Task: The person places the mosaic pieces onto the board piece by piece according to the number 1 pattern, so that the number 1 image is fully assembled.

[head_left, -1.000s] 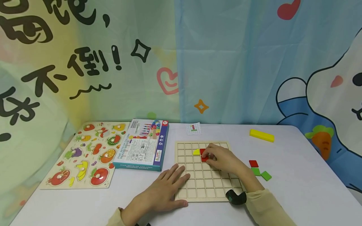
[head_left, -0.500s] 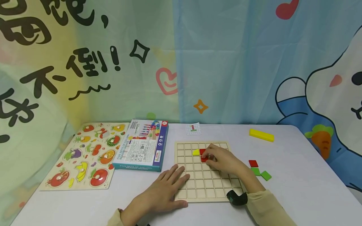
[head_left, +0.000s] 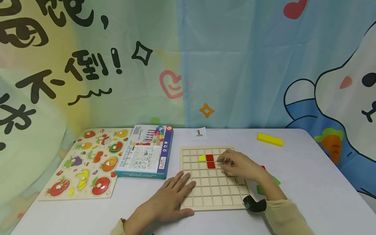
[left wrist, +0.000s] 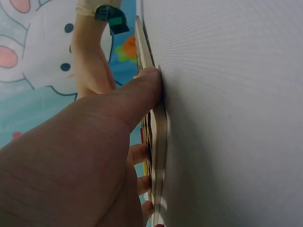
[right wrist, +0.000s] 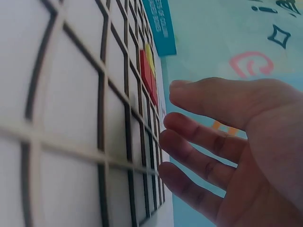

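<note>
Just drew R hand (head_left: 241, 165) off red tiles (head_left: 210, 157) in upper-mid cells of grid board (head_left: 205, 182), w/ fingers apart, holding nothing; prob. seated both OK. Keeping L hand (head_left: 168, 198) spread at board's left edge.

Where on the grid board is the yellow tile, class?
In the head view, the yellow tile sits in the upper part of the grid board, immediately left of the upper red tile.

Grid board (head_left: 207, 191) pale cream (all squares); on it 2 red tiles (head_left: 211, 164), 1 yellow tile (head_left: 202, 158); bar (head_left: 270, 139) yellow; sleeves (head_left: 289, 217) beige.
</note>
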A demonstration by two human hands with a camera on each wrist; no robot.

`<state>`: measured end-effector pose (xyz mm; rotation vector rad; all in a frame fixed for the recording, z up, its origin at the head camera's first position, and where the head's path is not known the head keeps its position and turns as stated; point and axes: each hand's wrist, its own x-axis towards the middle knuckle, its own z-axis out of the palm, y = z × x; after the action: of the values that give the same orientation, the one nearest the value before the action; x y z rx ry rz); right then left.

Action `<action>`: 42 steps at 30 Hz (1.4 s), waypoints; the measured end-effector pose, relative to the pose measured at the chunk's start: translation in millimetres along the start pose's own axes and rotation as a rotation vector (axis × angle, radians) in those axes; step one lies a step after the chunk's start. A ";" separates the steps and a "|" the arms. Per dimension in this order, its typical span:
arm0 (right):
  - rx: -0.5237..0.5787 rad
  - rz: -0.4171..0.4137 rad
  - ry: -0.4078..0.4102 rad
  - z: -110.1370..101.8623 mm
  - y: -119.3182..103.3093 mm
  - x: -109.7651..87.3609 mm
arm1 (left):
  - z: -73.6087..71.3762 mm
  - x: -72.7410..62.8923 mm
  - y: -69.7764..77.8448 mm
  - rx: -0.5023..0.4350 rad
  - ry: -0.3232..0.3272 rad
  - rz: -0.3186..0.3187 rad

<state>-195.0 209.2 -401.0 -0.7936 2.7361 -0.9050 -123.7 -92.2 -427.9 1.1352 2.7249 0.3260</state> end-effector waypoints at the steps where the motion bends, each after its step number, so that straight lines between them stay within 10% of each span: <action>1: 0.007 0.000 0.001 -1.5 1.9 -1.2 | 0.2 -0.4 0.0 0.001 0.003 0.001; 42: -0.003 0.270 -0.116 -61.9 60.7 -53.5 | 2.9 1.5 -0.2 0.003 0.010 0.003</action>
<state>-194.6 310.2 -388.1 -0.4455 2.6577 -0.7735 -124.1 -90.9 -430.8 1.1422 2.7334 0.3283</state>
